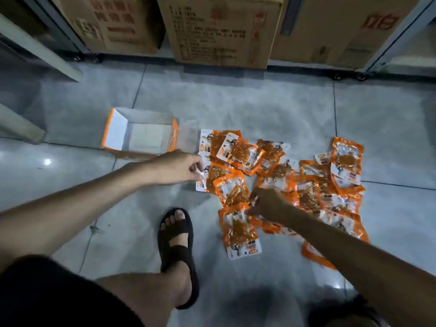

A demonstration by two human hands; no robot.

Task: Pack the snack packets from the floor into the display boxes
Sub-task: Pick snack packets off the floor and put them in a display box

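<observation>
Grey tile floor [236,102]: left hand [179,167] pinches edge packet [213,175], right hand [266,204] pinches near packet [239,230], snack packets [306,185] strewn around both, display box [115,131] just beyond left hand.

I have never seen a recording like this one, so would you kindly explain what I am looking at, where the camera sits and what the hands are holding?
There is no machine here: a person works with bare hands. The single picture comes from a wide-angle camera worn on the person's head, looking forward and down, so both arms reach in from below. Orange snack packets lie scattered on the tiled floor, to the right of an open, empty display box. The left hand pinches the white end of one packet. The right hand seems to pinch the top edge of another packet. A foot in a sandal stands between the arms, and brown cartons stand behind.
</observation>
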